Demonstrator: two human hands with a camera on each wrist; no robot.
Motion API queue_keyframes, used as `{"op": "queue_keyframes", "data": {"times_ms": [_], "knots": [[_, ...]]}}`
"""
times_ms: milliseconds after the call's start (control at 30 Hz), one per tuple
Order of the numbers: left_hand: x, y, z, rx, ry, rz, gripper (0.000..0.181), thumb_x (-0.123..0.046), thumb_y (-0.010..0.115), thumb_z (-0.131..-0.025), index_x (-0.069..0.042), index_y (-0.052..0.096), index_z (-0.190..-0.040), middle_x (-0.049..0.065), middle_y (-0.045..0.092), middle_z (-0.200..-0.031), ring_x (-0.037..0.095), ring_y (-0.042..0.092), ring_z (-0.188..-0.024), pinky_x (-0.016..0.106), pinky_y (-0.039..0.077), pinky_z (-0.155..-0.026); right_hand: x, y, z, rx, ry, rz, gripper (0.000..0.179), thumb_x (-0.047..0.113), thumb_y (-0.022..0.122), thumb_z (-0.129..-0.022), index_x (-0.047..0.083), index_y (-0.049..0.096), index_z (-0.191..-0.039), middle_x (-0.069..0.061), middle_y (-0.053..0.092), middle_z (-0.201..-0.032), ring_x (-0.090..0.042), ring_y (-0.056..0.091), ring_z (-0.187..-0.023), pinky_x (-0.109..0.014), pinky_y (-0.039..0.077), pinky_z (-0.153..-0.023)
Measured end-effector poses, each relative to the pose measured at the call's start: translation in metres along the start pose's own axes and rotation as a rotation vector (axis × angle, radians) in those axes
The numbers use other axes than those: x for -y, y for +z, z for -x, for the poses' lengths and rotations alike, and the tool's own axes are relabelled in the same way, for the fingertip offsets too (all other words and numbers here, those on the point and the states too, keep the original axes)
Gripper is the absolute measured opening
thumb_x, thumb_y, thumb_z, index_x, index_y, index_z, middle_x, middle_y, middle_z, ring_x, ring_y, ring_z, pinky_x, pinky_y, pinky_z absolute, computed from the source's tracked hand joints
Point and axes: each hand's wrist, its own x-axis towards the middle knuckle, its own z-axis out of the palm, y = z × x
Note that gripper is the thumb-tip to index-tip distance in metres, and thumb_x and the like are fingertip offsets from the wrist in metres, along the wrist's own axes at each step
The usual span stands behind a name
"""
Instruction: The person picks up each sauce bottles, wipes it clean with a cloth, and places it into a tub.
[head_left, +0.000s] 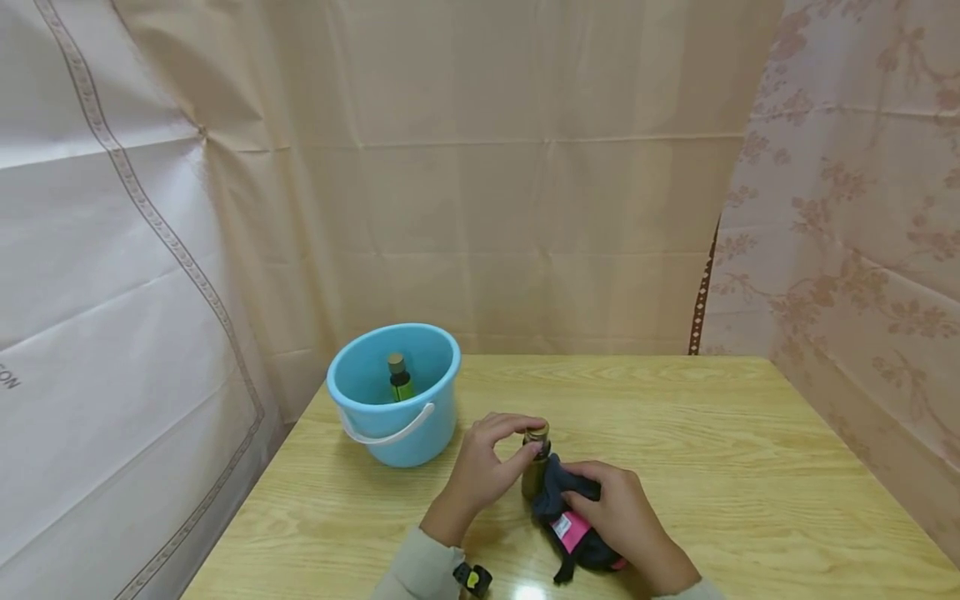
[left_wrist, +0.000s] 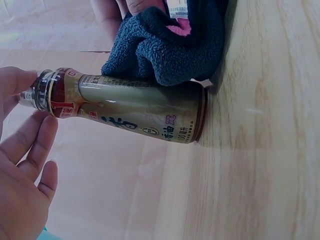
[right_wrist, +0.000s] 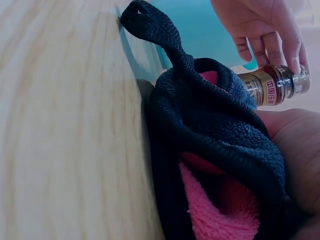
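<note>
A glass sesame oil bottle (left_wrist: pixel 145 107) with a gold label stands upright on the table. My left hand (head_left: pixel 483 462) pinches its cap and neck between thumb and fingers. In my right hand (head_left: pixel 622 508) is a dark blue cloth (left_wrist: pixel 165 47) with a pink underside, gripped in a bunch and laid against the bottle's side. The right wrist view shows the folded cloth (right_wrist: pixel 215 120) close up, its black-edged hanging loop sticking out and its lower part resting on the wood. The cloth hides part of the bottle there.
A light blue bucket (head_left: pixel 420 437) with a white handle stands left of my hands on the wooden table (head_left: pixel 712 442). Inside it is a dark bottle (head_left: pixel 401 379) with a green label and brown cap. Curtains (head_left: pixel 487 208) hang behind the table and at both sides.
</note>
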Motion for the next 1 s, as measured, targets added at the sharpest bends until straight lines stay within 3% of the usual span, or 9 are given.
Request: {"op": "queue_keyframes", "data": {"times_ms": [100, 300, 600, 1000], "knots": [[0.0002, -0.0001, 0.0005, -0.01, -0.006, -0.024, 0.033, -0.028, 0.075, -0.097, -0.025, 0.072, -0.13, -0.012, 0.074, -0.121, 0.007, 0.066, -0.108, 0.037, 0.052, -0.091, 0.0007, -0.0003, 0.0001, 0.003, -0.004, 0.002, 0.033, 0.016, 0.087, -0.084, 0.028, 0.079, -0.114, 0.004, 0.077, -0.115, -0.019, 0.073, -0.108, -0.043, 0.06, -0.091], [-0.0005, 0.0017, 0.0021, -0.013, -0.084, -0.05, 0.042, -0.04, 0.078, -0.093, -0.032, 0.068, -0.134, -0.016, 0.071, -0.122, 0.007, 0.065, -0.11, 0.04, 0.05, -0.094, -0.0003, 0.0001, 0.0003, -0.005, -0.003, 0.009, 0.035, 0.015, 0.088, -0.083, 0.029, 0.079, -0.114, 0.007, 0.076, -0.114, -0.017, 0.072, -0.109, -0.042, 0.059, -0.092], [0.0006, 0.003, 0.0013, -0.04, -0.059, -0.076, 0.035, -0.036, 0.08, -0.092, -0.029, 0.073, -0.125, -0.017, 0.073, -0.115, 0.005, 0.065, -0.108, 0.04, 0.051, -0.093, -0.0008, 0.0001, 0.0019, -0.022, -0.052, 0.046, 0.041, 0.015, 0.088, -0.083, 0.03, 0.078, -0.12, 0.012, 0.075, -0.113, -0.015, 0.071, -0.109, -0.041, 0.059, -0.092], [-0.0001, 0.0007, 0.0, -0.022, -0.055, -0.069, 0.032, -0.036, 0.079, -0.092, -0.029, 0.075, -0.123, -0.018, 0.074, -0.115, 0.004, 0.065, -0.105, 0.035, 0.052, -0.089, 0.0022, -0.0023, 0.0046, -0.158, -0.275, 0.084, 0.047, 0.015, 0.089, -0.083, 0.029, 0.075, -0.126, 0.011, 0.072, -0.119, -0.013, 0.071, -0.111, -0.038, 0.061, -0.09]]}}
